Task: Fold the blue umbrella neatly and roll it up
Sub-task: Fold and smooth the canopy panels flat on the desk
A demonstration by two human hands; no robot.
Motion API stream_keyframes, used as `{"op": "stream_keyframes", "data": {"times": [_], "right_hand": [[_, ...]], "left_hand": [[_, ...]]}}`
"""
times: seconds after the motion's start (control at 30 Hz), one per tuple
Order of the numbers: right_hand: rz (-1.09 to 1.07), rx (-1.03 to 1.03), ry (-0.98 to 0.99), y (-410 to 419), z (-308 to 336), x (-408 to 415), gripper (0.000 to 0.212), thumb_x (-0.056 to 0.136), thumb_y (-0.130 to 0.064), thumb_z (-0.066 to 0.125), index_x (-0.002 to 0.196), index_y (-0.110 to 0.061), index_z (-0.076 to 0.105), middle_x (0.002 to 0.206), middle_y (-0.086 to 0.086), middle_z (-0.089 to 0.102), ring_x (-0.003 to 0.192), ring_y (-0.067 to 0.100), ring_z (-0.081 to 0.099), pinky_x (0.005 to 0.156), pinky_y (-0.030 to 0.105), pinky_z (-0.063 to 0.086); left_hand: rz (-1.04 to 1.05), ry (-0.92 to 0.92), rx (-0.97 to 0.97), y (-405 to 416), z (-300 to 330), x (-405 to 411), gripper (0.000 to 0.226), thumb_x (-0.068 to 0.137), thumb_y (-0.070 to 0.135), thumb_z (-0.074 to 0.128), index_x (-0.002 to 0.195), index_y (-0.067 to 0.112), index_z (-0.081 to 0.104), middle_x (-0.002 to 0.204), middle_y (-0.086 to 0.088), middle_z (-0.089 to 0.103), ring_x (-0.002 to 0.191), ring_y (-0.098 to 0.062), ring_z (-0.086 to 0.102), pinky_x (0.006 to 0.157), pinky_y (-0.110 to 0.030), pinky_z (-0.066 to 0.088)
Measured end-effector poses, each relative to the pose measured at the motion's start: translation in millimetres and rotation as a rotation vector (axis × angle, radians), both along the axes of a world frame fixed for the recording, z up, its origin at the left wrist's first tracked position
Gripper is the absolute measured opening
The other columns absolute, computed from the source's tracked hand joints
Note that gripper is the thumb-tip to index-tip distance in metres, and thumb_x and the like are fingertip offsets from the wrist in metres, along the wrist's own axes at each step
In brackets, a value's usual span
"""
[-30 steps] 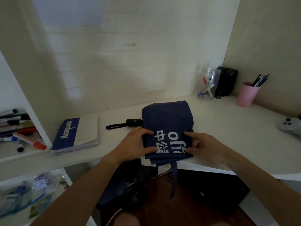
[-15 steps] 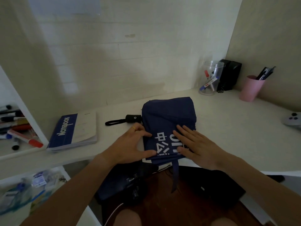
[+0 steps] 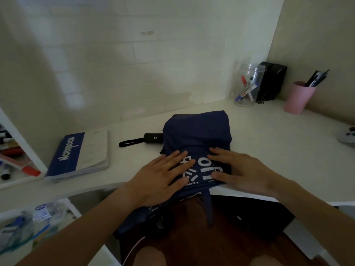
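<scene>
The blue umbrella point(image 3: 197, 135) lies folded flat on the white desk point(image 3: 269, 143), its white lettering facing me at the near edge. Its black handle point(image 3: 152, 138) with a wrist loop sticks out to the left. A blue strap point(image 3: 208, 206) hangs off the desk edge. My left hand point(image 3: 157, 177) lies flat with fingers spread on the canopy's near left part. My right hand point(image 3: 240, 169) presses flat on the near right part. Neither hand grips the fabric.
A blue and white notebook point(image 3: 80, 154) lies left of the umbrella. At the back right stand a clear jar of markers point(image 3: 246, 87), a black box point(image 3: 271, 81) and a pink cup of pens point(image 3: 298, 96). A game controller point(image 3: 347, 134) sits at the right edge. Shelves with markers are at left.
Both hands went from pinching the canopy's near edge to lying flat on it, sliding a little farther up the fabric. The umbrella itself stays in place.
</scene>
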State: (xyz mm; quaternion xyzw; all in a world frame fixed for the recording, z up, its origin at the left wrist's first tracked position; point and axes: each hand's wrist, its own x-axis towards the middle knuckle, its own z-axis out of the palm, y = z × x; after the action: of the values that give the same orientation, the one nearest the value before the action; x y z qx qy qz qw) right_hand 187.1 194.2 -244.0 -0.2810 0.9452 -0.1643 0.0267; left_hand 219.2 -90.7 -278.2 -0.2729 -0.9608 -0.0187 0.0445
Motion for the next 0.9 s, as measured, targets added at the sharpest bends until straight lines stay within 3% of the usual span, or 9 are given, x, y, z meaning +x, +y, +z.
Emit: {"op": "stream_keyframes", "data": {"times": [0.07,0.13,0.2,0.3,0.4,0.53,0.73,0.8,0.9], "right_hand": [[-0.206,-0.388,0.120,-5.3,21.5,-9.0,0.042,0.083,-0.060,0.063,0.117,-0.036,0.069,0.125,-0.016,0.067,0.111,0.002,0.061,0.100,0.031,0.047],[-0.519,-0.693,0.131,-11.0,44.8,-38.9,0.043,0.085,-0.058,0.064,0.105,-0.021,0.074,0.105,-0.004,0.073,0.088,0.007,0.063,0.087,0.033,0.051],[-0.700,-0.798,-0.112,-18.0,63.9,-70.4,0.058,0.085,-0.056,0.067,0.112,-0.005,0.072,0.109,0.012,0.072,0.088,0.017,0.060,0.086,0.040,0.051],[-0.636,-0.881,-0.400,-31.0,75.7,-99.8,0.035,0.080,-0.037,0.080,0.099,-0.008,0.071,0.099,0.005,0.067,0.081,0.017,0.056,0.071,0.029,0.047],[-0.526,-0.947,-0.346,-34.8,86.2,-111.7,0.009,0.083,-0.018,0.079,0.090,-0.016,0.074,0.095,0.001,0.069,0.084,0.015,0.058,0.070,0.024,0.048],[-0.356,-1.018,-0.267,-20.0,99.7,-86.1,0.023,0.088,-0.021,0.074,0.108,-0.011,0.073,0.106,0.009,0.073,0.093,0.019,0.063,0.085,0.034,0.050],[-0.107,-1.031,-0.184,1.4,71.6,8.9,0.004,0.092,-0.006,0.065,0.095,-0.005,0.062,0.100,0.019,0.067,0.092,0.021,0.063,0.089,0.036,0.049],[-0.068,-0.934,-0.167,5.4,45.5,31.8,0.005,0.092,-0.003,0.065,0.093,-0.002,0.060,0.102,0.022,0.064,0.094,0.020,0.062,0.090,0.036,0.049],[-0.085,-0.778,-0.167,12.9,10.8,45.0,0.007,0.093,-0.002,0.065,0.094,-0.008,0.061,0.099,0.008,0.069,0.087,0.018,0.064,0.084,0.035,0.047]], "left_hand": [[0.007,0.020,0.007,2.2,-0.9,0.4,0.058,0.106,0.060,0.015,0.158,0.047,-0.005,0.168,0.019,-0.014,0.153,0.000,-0.017,0.122,-0.025,-0.012],[0.004,0.028,0.021,3.1,-1.6,0.7,0.058,0.106,0.060,0.016,0.159,0.047,-0.004,0.168,0.019,-0.013,0.153,0.000,-0.016,0.122,-0.024,-0.013],[0.004,0.025,0.027,2.3,-1.3,2.2,0.057,0.106,0.060,0.016,0.159,0.047,-0.003,0.169,0.018,-0.011,0.154,0.000,-0.015,0.124,-0.027,-0.009],[0.004,0.019,0.038,2.1,-0.4,2.5,0.056,0.106,0.061,0.015,0.158,0.049,-0.001,0.169,0.018,-0.010,0.154,-0.001,-0.012,0.127,-0.031,-0.002],[0.006,0.008,0.048,1.9,0.3,2.2,0.054,0.105,0.062,0.013,0.157,0.053,0.000,0.169,0.020,-0.010,0.154,0.000,-0.013,0.127,-0.031,-0.001],[0.006,-0.006,0.055,1.9,0.6,0.1,0.054,0.105,0.062,0.015,0.157,0.053,0.002,0.169,0.019,-0.010,0.154,-0.001,-0.012,0.127,-0.032,0.000],[0.038,-0.033,0.083,4.2,-0.1,3.5,0.054,0.105,0.061,0.015,0.157,0.053,0.005,0.169,0.020,-0.007,0.155,-0.001,-0.010,0.127,-0.031,-0.002],[0.033,-0.031,0.102,5.0,0.5,9.6,0.054,0.104,0.062,0.016,0.157,0.052,0.012,0.170,0.018,0.002,0.155,-0.004,-0.002,0.127,-0.031,0.001],[0.032,0.005,0.266,6.4,4.1,14.6,0.050,0.105,0.055,0.031,0.152,0.040,0.038,0.160,0.010,0.039,0.145,-0.005,0.026,0.126,-0.027,0.014]]}}
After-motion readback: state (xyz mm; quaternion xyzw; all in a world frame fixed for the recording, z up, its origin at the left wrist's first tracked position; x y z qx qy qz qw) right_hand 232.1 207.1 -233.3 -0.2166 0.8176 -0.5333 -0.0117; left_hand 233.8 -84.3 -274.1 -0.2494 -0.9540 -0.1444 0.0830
